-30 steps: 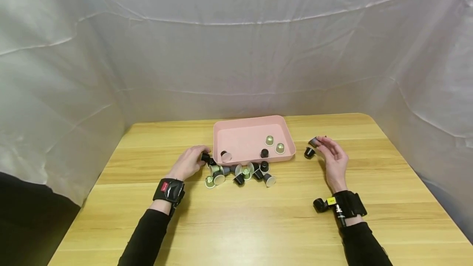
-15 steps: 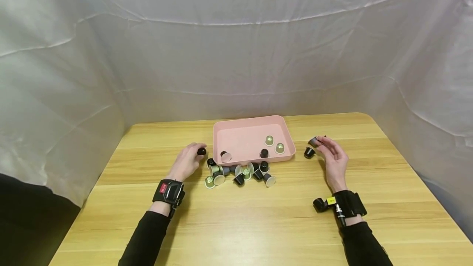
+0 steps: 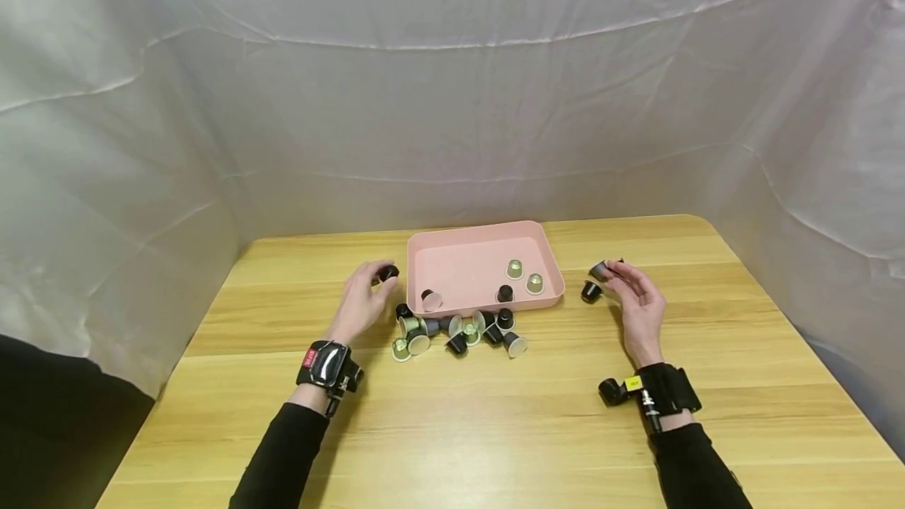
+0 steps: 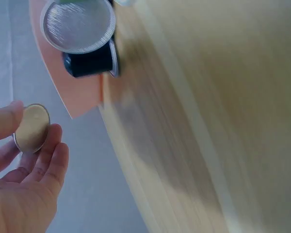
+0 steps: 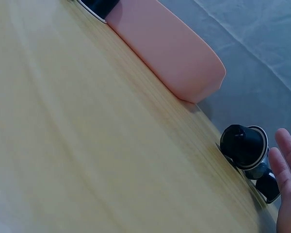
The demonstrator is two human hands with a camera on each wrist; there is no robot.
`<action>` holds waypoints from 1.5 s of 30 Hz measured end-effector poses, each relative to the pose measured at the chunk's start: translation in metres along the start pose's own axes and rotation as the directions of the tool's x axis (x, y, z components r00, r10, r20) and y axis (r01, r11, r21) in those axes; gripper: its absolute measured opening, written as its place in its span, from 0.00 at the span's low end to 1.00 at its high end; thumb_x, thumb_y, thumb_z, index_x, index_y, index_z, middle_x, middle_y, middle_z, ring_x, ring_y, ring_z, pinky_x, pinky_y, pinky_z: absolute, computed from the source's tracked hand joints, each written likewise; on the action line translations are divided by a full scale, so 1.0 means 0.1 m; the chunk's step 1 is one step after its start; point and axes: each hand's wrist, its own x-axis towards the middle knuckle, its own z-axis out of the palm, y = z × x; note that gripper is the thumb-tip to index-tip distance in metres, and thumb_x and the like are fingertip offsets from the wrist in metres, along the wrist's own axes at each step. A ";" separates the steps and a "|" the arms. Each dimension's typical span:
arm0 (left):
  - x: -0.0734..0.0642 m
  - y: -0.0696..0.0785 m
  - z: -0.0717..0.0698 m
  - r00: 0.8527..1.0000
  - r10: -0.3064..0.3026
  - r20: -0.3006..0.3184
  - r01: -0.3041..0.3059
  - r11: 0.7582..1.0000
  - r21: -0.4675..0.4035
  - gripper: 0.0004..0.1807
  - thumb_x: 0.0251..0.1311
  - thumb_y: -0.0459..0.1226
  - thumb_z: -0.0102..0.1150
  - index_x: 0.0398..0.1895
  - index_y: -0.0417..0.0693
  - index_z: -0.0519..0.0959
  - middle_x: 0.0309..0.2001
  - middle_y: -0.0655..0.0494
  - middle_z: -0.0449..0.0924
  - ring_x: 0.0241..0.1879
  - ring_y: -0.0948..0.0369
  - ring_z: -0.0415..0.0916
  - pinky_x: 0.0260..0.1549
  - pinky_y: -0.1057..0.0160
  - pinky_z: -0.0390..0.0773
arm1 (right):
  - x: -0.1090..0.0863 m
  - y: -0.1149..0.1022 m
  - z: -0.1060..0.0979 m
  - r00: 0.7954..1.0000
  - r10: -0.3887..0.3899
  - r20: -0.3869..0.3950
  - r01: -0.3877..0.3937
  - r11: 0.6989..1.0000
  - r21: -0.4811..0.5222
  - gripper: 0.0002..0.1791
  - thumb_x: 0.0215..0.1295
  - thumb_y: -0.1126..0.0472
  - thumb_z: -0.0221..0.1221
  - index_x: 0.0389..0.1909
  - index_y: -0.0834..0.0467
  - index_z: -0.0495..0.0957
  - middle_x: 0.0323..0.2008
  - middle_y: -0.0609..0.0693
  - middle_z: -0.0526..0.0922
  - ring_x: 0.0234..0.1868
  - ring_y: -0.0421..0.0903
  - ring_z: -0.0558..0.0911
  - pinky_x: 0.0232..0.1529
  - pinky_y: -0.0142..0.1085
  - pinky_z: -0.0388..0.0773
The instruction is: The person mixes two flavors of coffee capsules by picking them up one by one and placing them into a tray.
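In the head view my left hand [image 3: 359,306] is raised left of the pink tray [image 3: 467,254] and pinches a black coffee capsule [image 3: 388,272]. The left wrist view shows that capsule's flat lid [image 4: 33,128] between thumb and fingers. Right of the tray, my right hand [image 3: 639,313] rests by a grey capsule [image 3: 599,271] and a black capsule [image 3: 591,292]. Its fingers [image 5: 282,170] look relaxed beside the dark capsules [image 5: 242,147] in the right wrist view; the thumb is out of that frame.
Several black, grey and green capsules [image 3: 472,331] lie in a heap along the tray's front edge. Inside the tray stand two pale-green capsules [image 3: 535,283] and two black ones [image 3: 505,294]. A pale curtain [image 3: 452,116] hangs behind the wooden table [image 3: 495,430].
My left hand has lifted the black capsule from the heap's left end, moving it left and then farther back. The right hand has stayed almost still.
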 end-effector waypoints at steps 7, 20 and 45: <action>0.11 0.11 0.10 1.000 -0.003 0.025 0.004 0.998 -0.055 0.24 0.72 0.38 0.54 0.67 0.34 0.69 0.60 0.34 0.77 0.58 0.40 0.78 0.62 0.42 0.77 | 0.01 -0.01 -0.01 1.000 -0.003 0.002 0.003 1.000 -0.023 0.21 0.67 0.75 0.57 0.58 0.83 0.69 0.51 0.66 0.84 0.48 0.47 0.88 0.46 0.34 0.86; 0.36 0.28 0.32 0.995 0.097 0.037 -0.100 0.991 0.084 0.19 0.67 0.37 0.61 0.57 0.36 0.78 0.51 0.41 0.84 0.53 0.46 0.80 0.57 0.47 0.79 | -0.02 -0.01 0.00 1.000 0.012 -0.009 -0.013 0.998 -0.058 0.20 0.68 0.76 0.56 0.58 0.82 0.70 0.52 0.66 0.83 0.49 0.47 0.87 0.47 0.34 0.85; 0.54 0.39 0.55 0.978 -0.007 0.207 -0.077 0.914 0.397 0.19 0.68 0.34 0.59 0.61 0.40 0.78 0.56 0.40 0.81 0.49 0.45 0.83 0.49 0.49 0.82 | -0.01 0.02 -0.01 0.999 -0.045 0.027 0.046 0.998 -0.052 0.21 0.68 0.75 0.57 0.57 0.84 0.68 0.49 0.65 0.85 0.47 0.46 0.88 0.46 0.34 0.86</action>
